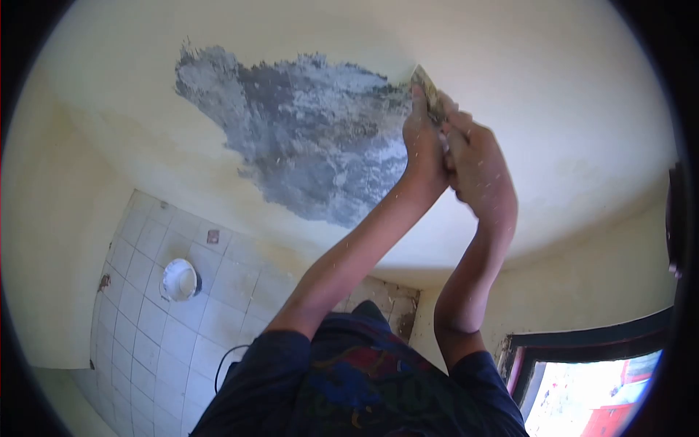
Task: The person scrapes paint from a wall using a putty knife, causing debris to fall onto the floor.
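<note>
Both my hands are raised against a cream-painted wall [553,109], at the right edge of a large bare grey patch [320,138] with ragged borders. Between them is a scraper [427,89], its flat, stained blade pointing up and its edge against the paint. My left hand [424,138] is closed on it, with the thumb laid along the blade. From the right side my right hand [479,156] wraps round the lower part. The handle is mostly hidden by the fingers. Small pale flecks show over both hands and forearms.
A white bucket [180,280] stands on the tiled floor [182,346] at lower left, with whitish matter inside. Some tiles are chipped or stained. At lower right is a dark-framed opening [590,346] with bright light beyond. A dark object [676,218] is at the right edge.
</note>
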{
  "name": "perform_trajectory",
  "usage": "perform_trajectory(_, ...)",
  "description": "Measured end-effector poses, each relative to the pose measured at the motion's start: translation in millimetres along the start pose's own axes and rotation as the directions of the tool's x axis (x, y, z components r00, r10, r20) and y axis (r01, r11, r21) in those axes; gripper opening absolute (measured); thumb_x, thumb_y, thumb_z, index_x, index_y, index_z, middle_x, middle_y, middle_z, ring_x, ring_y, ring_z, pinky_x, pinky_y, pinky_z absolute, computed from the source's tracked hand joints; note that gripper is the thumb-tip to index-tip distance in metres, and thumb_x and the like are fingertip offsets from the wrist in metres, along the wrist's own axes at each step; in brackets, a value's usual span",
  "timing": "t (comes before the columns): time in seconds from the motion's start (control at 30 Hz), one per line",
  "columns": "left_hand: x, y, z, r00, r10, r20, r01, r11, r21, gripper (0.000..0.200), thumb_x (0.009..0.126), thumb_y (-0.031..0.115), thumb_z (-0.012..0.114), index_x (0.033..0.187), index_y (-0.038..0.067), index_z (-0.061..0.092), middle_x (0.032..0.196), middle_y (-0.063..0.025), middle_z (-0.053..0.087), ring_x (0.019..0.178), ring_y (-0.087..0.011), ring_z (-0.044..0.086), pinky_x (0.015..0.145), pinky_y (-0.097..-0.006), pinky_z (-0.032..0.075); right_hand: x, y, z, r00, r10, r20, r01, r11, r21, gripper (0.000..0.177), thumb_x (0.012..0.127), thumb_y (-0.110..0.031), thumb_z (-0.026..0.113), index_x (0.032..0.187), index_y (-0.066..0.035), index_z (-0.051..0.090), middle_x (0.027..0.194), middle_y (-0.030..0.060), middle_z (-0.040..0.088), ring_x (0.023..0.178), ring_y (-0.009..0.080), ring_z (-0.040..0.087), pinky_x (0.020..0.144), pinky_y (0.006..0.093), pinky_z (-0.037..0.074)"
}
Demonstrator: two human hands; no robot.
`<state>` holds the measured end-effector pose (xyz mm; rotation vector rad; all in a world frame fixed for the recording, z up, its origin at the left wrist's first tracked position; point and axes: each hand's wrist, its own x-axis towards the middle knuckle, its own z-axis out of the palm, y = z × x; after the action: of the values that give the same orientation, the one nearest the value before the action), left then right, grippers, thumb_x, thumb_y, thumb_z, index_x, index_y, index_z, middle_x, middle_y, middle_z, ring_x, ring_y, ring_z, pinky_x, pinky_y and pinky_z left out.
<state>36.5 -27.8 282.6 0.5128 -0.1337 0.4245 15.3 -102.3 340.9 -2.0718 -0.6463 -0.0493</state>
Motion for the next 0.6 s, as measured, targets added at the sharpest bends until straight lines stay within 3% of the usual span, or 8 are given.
perform_trajectory(0.03, -6.0, 1.7, 4.0, 0.997, -0.051, -0.058, 0.048, 0.998, -0.041, 0.045, 0.1, 0.05, 0.038, 0.096, 0.007, 0.052, 0.084, -0.0036, 0.054, 0.075, -0.0131, 0.054, 0.067, -0.0286, 0.048, -3.4, -9.2, -6.4, 0.989, 0.111, 0.102, -0.113, 0.994, 0.013, 0.03, 0.097, -0.017, 0.043, 0.117, -0.001, 0.058, 0.063, -0.0034, 0.042, 0.046, 0.0057, 0.036, 0.04, 0.0219, 0.031)
perform_trajectory(0.13, 5.9, 9.7, 10.5, 0.996, -0.063, -0.069, 0.06, 0.997, -0.053, 0.046, 0.1, 0.051, 0.037, 0.095, 0.007, 0.052, 0.082, -0.0036, 0.054, 0.074, -0.0133, 0.054, 0.067, -0.0288, 0.048, -15.9, -7.6, -1.2, 0.998, -0.056, -0.014, 0.056, 0.998, -0.022, 0.032, 0.097, -0.017, 0.042, 0.121, -0.001, 0.057, 0.063, -0.0026, 0.043, 0.047, 0.0068, 0.036, 0.041, 0.0222, 0.032)
perform_trajectory(0.27, -1.7, 8.8, 3.7, 0.996, -0.042, -0.075, 0.039, 0.998, -0.043, 0.046, 0.1, 0.05, 0.037, 0.094, 0.007, 0.052, 0.081, -0.0033, 0.054, 0.073, -0.0126, 0.054, 0.067, -0.0287, 0.048, -9.3, -10.0, -0.2, 0.998, 0.026, 0.055, -0.02, 0.994, -0.105, 0.036, 0.097, -0.016, 0.042, 0.129, -0.003, 0.054, 0.064, -0.0012, 0.043, 0.05, 0.0076, 0.037, 0.044, 0.0244, 0.034)
perform_trajectory(0.33, -11.8, 14.7, 8.1, 0.995, -0.002, -0.097, 0.011, 0.995, 0.095, 0.043, 0.101, 0.047, 0.037, 0.095, 0.008, 0.052, 0.082, -0.0026, 0.054, 0.074, -0.0117, 0.054, 0.067, -0.028, 0.048, -21.0, -10.0, 7.0, 0.992, -0.123, -0.028, 0.12, 0.987, -0.109, 0.04, 0.098, -0.015, 0.042, 0.136, -0.005, 0.05, 0.065, 0.0007, 0.043, 0.055, 0.0079, 0.037, 0.049, 0.0262, 0.037)
perform_trajectory(0.37, -0.7, 13.4, 4.6, 0.989, -0.041, -0.139, 0.028, 0.995, -0.097, 0.04, 0.102, 0.045, 0.037, 0.097, 0.009, 0.053, 0.081, -0.0014, 0.054, 0.072, -0.0112, 0.053, 0.066, -0.0271, 0.047, -0.3, 16.0, 15.9, 0.966, -0.253, -0.059, 0.221, 0.921, -0.322, 0.041, 0.097, -0.014, 0.042, 0.137, -0.007, 0.048, 0.068, 0.0022, 0.044, 0.058, 0.0074, 0.038, 0.053, 0.0265, 0.038)
perform_trajectory(0.47, -2.7, 13.8, -12.6, 0.998, -0.03, -0.052, 0.023, 0.99, -0.143, 0.038, 0.102, 0.045, 0.038, 0.099, 0.01, 0.053, 0.081, -0.0007, 0.053, 0.072, -0.0111, 0.053, 0.065, -0.0267, 0.047, -11.7, 0.3, 14.8, 0.977, -0.197, 0.082, 0.21, 0.959, -0.193, 0.041, 0.097, -0.015, 0.042, 0.137, -0.006, 0.049, 0.068, 0.0022, 0.047, 0.056, 0.0075, 0.037, 0.051, 0.0264, 0.038)
perform_trajectory(0.5, -12.0, 24.1, 4.9, 0.986, -0.044, -0.163, 0.032, 0.997, -0.073, 0.039, 0.102, 0.045, 0.038, 0.099, 0.009, 0.052, 0.079, -0.0011, 0.052, 0.07, -0.0117, 0.053, 0.065, -0.027, 0.047, -23.2, -21.3, 15.6, 0.998, -0.05, 0.041, 0.056, 0.986, -0.155, 0.041, 0.097, -0.015, 0.043, 0.137, -0.005, 0.048, 0.065, 0.0001, 0.045, 0.055, 0.0068, 0.036, 0.05, 0.0251, 0.037)
perform_trajectory(0.6, -0.2, 25.7, -7.5, 0.993, -0.009, -0.119, 0.004, 0.999, -0.042, 0.042, 0.101, 0.047, 0.038, 0.096, 0.008, 0.053, 0.08, -0.002, 0.053, 0.071, -0.0121, 0.053, 0.065, -0.0273, 0.047, 1.0, -6.1, 22.8, 0.996, -0.06, 0.061, 0.063, 0.997, -0.049, 0.041, 0.098, -0.015, 0.042, 0.137, -0.005, 0.048, 0.062, -0.0019, 0.042, 0.052, 0.0063, 0.036, 0.048, 0.0242, 0.035)
